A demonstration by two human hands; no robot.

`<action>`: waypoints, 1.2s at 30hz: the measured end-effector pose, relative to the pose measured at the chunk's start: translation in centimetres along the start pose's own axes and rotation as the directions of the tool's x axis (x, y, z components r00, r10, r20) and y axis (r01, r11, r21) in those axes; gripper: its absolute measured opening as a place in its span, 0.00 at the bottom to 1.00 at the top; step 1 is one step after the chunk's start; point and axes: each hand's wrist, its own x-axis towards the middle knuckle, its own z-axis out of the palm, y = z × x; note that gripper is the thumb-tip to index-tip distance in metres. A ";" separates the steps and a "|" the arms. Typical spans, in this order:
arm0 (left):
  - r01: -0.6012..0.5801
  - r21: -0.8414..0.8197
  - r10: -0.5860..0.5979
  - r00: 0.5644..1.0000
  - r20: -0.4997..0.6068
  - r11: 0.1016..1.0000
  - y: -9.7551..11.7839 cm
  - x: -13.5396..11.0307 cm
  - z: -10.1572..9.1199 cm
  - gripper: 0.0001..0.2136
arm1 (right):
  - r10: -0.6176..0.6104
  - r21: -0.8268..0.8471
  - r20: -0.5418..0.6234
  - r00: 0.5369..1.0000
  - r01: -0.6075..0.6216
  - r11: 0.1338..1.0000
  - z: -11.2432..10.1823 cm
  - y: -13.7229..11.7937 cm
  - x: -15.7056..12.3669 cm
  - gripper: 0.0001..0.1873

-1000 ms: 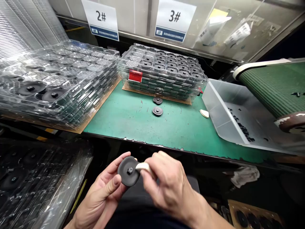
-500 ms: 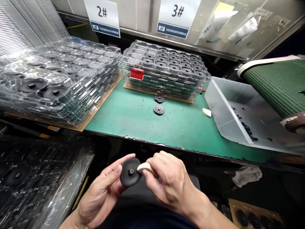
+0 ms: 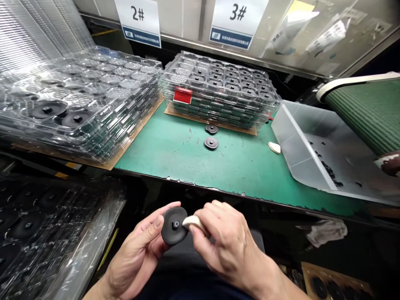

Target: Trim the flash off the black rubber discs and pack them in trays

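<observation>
My left hand (image 3: 142,246) grips a round black disc (image 3: 170,235) by its left edge, thumb on the near face. A short stub with a light hexagonal centre stands up from the disc's middle. In my right hand (image 3: 223,239) is a white, rounded pad (image 3: 194,222), pinched between thumb and fingers. The pad's tip touches the disc's face just right of the stub. Its other end is hidden in my fingers. Both hands are in front of the bench edge.
Two dark discs, one (image 3: 211,143) nearer, lie on the green bench (image 3: 175,150). A second white pad (image 3: 274,147) rests beside a translucent bin (image 3: 312,175) of small black pieces. Clear tray stacks (image 3: 218,96) stand behind and at left (image 3: 103,125). A green conveyor (image 3: 368,104) rises at right.
The view has shifted slightly, so everything sits a little further right. Disc and pad stay in my hands, with the pad still at the disc's right side.
</observation>
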 end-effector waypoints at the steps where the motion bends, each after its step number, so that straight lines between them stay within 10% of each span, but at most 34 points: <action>1: 0.014 0.006 -0.014 1.000 0.009 1.000 -0.1 0.0 -0.2 0.19 | 0.017 -0.018 -0.002 1.000 -0.017 1.000 0.0 0.1 0.1 0.12; 27: 0.280 0.034 -0.281 0.937 0.208 0.959 -2.4 0.3 -1.9 0.24 | -0.410 -0.026 0.204 0.889 0.423 0.906 -0.8 -0.4 2.1 0.09; 31: 0.009 -0.187 0.022 0.986 0.164 0.982 -1.8 0.5 -1.4 0.17 | -0.120 -0.030 0.001 0.993 0.120 0.992 0.4 -0.3 1.4 0.11; 36: -0.241 -0.010 0.241 0.966 0.093 0.970 -1.7 0.9 -0.8 0.30 | 0.236 0.319 0.028 0.971 -0.233 0.919 1.5 -1.7 0.8 0.13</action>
